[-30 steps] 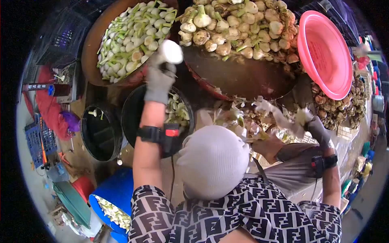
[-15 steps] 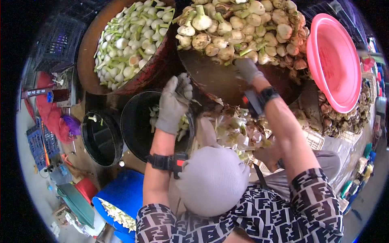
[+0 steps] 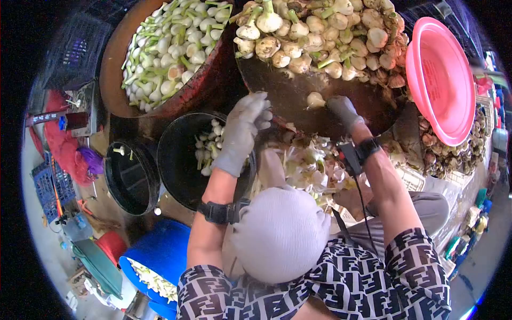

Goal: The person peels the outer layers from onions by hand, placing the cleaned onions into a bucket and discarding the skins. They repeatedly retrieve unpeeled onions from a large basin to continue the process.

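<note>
A heap of unpeeled garlic bulbs (image 3: 341, 37) lies on a dark round tray (image 3: 277, 96). Gloved in grey, my right hand (image 3: 345, 113) is on the tray's near part, its fingers beside a single garlic bulb (image 3: 315, 100); whether they grip it is unclear. My left hand (image 3: 244, 128), also gloved, hangs over the right side of a black tub (image 3: 178, 165) holding some cleaned bulbs (image 3: 209, 146). Its fingers are curled, and anything inside them is hidden. Peeled bulbs with green stems (image 3: 173, 53) fill a large rusty basin (image 3: 114, 64) at the upper left.
A pink basin (image 3: 442, 80) stands at the upper right above more garlic (image 3: 453, 152). Skins (image 3: 314, 165) lie below the tray. A smaller black tub (image 3: 130, 181) and a blue container (image 3: 165, 245) are at the left. Crates line the left edge.
My right hand has moved down, away from the heap, and a single bulb now shows beside it on the tray. My left hand has shifted slightly right. More bulbs show in the black tub.
</note>
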Motion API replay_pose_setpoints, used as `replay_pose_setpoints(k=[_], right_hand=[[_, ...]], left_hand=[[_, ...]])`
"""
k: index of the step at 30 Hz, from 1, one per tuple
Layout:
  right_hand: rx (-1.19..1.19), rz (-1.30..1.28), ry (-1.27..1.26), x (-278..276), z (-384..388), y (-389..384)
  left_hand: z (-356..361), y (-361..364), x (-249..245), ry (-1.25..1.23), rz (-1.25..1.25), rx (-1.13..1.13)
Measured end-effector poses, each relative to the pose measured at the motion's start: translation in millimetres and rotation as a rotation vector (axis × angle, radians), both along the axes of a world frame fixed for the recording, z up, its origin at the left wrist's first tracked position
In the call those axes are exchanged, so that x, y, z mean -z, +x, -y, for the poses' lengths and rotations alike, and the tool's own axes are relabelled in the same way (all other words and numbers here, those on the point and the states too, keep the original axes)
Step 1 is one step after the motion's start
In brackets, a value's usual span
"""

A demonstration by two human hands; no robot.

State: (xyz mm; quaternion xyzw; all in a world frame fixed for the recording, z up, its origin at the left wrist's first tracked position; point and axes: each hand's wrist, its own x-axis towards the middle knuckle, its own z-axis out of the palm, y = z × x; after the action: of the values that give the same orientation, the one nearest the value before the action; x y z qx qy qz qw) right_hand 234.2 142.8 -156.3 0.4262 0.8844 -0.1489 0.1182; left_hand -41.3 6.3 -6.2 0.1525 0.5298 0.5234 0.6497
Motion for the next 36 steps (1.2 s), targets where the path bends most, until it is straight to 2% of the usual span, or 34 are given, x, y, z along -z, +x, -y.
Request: replay_pose_setpoints(k=[1,3,4,7,8,11,12,13,15,18,23,26,28,30,31,33,36], right_hand=[[0.219,-0.175,-0.184,-14.4,8.9,0.9],[0.666,-0.529,-0.555,-82.8,33.3,-9.2],[0.699,-0.445,-0.645,-111.9,37.9,-16.2],[0.285,-0.746,-0.505,-146.8,54.5,-27.0],[0.462,-0.728,-0.64,-176.0,65.7,-40.7],[0.925,-1.308,-1.071,-184.0,86.7,-52.4],[0.916,-1.207,-1.044,-160.7,87.2,-48.3],[0.865,-1.27,-1.011,-156.6,96.2,-55.0],[0.97,-1.339,-1.023,-138.0,105.1,-67.3],[1.046,-1.281,-0.996,-151.6,105.0,-78.0],[0.914,-1.21,-1.007,-147.6,97.9,-66.3],[0.902,-1.114,-0.907,-155.5,97.2,-72.1],[0.835,-1.075,-0.785,-152.0,99.6,-74.0],[0.691,-1.088,-0.64,-133.2,100.0,-72.5],[0.564,-1.067,-0.491,-131.8,97.5,-72.5],[0.316,-1.006,-0.199,-128.9,95.7,-72.0],[0.827,-1.139,-0.853,-138.5,101.4,-76.7]], left_hand=[[0.1,5.8,1.7,0.113,-0.205,0.106],[-2.2,19.5,5.7,0.336,-0.618,0.325],[-4.8,24.1,0.2,0.507,-0.89,0.414],[-10.1,40.9,7.9,0.713,-1.08,0.465],[-9.4,42.0,12.0,0.669,-1.047,0.511],[-6.3,44.9,-3.5,0.452,-0.839,0.467],[-4.4,46.5,-2.3,0.493,-0.893,0.46],[-1.9,48.0,0.8,0.532,-0.947,0.455],[1.8,48.4,4.6,0.576,-0.99,0.433],[6.3,43.3,10.3,0.584,-0.968,0.384],[10.4,42.1,5.2,0.491,-0.905,0.395],[6.7,31.5,1.2,0.215,-0.488,0.5],[9.3,37.6,-6.5,0.025,-0.044,0.204],[9.1,37.4,-4.8,0.009,-0.029,0.148],[9.1,37.3,-4.0,0.002,-0.022,0.12],[9.7,36.6,5.6,0.137,-0.271,0.224],[10.1,36.4,6.6,-0.005,-0.235,0.124]])
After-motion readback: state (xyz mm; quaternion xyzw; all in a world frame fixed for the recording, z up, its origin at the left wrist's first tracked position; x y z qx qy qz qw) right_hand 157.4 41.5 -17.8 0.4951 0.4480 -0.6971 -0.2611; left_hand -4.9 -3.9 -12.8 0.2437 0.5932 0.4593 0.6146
